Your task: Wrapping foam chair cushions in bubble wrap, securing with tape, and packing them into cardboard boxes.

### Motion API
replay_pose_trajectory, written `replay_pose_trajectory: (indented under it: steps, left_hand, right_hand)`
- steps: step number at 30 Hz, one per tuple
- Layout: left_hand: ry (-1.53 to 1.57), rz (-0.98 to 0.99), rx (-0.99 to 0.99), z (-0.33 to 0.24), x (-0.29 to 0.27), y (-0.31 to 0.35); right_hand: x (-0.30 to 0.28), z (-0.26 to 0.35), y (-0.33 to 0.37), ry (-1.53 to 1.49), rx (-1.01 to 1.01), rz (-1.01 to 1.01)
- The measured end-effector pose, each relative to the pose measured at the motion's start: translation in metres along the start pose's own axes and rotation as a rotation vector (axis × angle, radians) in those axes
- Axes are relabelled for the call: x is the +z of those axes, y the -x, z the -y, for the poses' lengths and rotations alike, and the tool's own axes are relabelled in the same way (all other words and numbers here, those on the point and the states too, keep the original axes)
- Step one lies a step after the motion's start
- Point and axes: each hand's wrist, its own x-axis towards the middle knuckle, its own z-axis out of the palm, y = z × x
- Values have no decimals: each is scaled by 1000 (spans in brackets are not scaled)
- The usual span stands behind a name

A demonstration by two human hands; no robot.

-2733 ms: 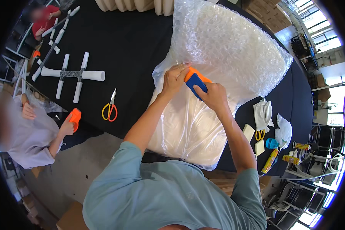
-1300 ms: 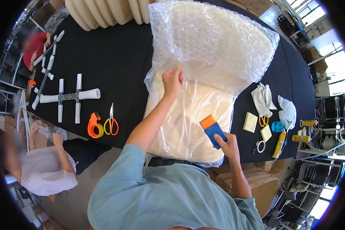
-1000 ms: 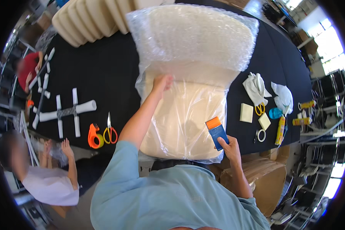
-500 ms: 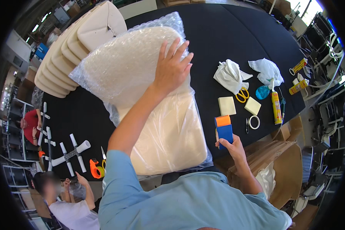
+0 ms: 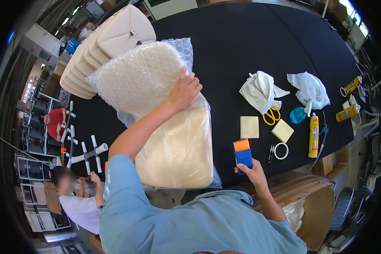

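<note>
A cream, padded chair cushion lies before me in clear plastic. Bubble wrap covers its far part. My left hand rests on the wrapping near the cushion's right edge, fingers apart and slightly bent. At the right, my right hand is closed round the lower end of a blue block-shaped tool with an orange top, held upright near the table's front edge. Two pale yellow square pads, yellow-handled scissors and a white tape roll lie beyond it.
Cream cushions are stacked at the far left of the black-covered table. White rags, a blue spray bottle and a yellow can stand right. A cardboard box is below right. Two people work at the left beside white tube frames.
My left hand has drawn back toward me along the wrapping, its fingers bending more. My right hand still holds the blue and orange tool. The whole view has shifted slightly.
</note>
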Motion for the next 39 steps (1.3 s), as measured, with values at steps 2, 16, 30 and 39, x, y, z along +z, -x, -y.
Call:
replay_pose_trajectory:
  steps: [2,16,30,39]
  left_hand:
    - [46,-4,-10,-7,-2,7]
    - [561,185,-400,-139,4,65]
    - [1310,-286,-610,-133,-146,26]
    - [2039,-191,-1081,-147,-103,45]
  right_hand:
    - [-3,7,-1,29,31,22]
    - [-35,52,-71,433,-276,80]
    - [-25,157,-85,1148,-1162,270]
    - [-23,167,-80,1174,-1095,578]
